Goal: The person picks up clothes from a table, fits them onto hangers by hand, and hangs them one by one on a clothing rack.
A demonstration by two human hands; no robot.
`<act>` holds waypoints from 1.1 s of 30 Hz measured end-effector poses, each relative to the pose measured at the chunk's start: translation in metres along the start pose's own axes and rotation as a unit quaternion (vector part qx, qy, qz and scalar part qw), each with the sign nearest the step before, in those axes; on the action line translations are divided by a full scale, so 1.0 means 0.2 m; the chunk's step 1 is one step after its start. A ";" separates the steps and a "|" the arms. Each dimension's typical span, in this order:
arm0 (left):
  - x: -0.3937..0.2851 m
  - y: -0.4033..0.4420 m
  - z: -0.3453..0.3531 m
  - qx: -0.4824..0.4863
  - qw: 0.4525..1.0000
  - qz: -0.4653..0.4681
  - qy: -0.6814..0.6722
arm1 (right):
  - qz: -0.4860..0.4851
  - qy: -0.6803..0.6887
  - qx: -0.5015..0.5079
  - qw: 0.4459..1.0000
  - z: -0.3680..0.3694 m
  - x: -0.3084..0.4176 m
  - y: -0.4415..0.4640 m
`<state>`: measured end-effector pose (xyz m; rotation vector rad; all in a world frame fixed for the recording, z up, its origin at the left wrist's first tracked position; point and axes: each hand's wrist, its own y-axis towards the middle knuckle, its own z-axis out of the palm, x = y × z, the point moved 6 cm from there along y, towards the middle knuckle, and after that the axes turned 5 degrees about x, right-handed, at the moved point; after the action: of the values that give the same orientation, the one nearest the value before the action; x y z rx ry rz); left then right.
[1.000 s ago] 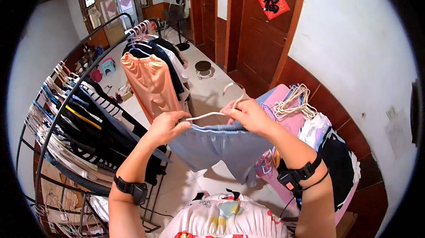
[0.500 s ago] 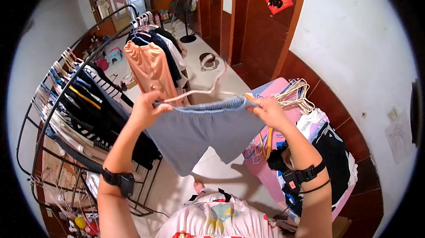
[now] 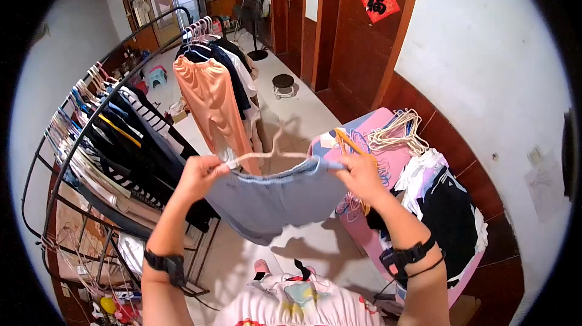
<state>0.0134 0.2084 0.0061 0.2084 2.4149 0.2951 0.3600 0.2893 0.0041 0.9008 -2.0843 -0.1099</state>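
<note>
Where the garments hang: a black tubular clothes rack (image 3: 90,137) curves round the person's left; its long rail probably keeps the many pieces upright and separate.
Worktop: pink-topped (image 3: 362,242), it stands at the person's right, within easy reach, which may explain why clothes and hangers share it.
Clothes heap: black, white and lilac pieces (image 3: 448,217) lie loosely piled on the worktop, not hung.
Peach trousers: they (image 3: 212,98) hang full length beyond the shorts, facing the person.
Blue-grey shorts: the pair (image 3: 273,201) is held up in front of the torso, waistband uppermost and legs hanging free above the floor; holding it by both ends seems to keep the waist spread.
Hanger bunch: cream hangers (image 3: 397,132) are gathered beside the heap, presumably so that they stay handy.
Pale hanger: it (image 3: 254,155) runs along the waistband, hook upward and blurred; its right end disappears at the fabric.
Hands: held apart, the left hand (image 3: 203,174) pinches one waistband end along with the hanger's tip, and the right hand (image 3: 362,174) pinches the other; whether the right also grips the hanger, one cannot tell.
</note>
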 end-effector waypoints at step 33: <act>0.14 -0.16 -0.29 -0.067 0.991 0.115 -0.002 | 0.018 0.073 0.027 0.997 0.31 0.45 0.04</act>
<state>-0.0482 0.1754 0.0222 0.4263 2.3588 0.5580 0.2748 0.2233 0.0270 0.8770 -1.9742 0.0305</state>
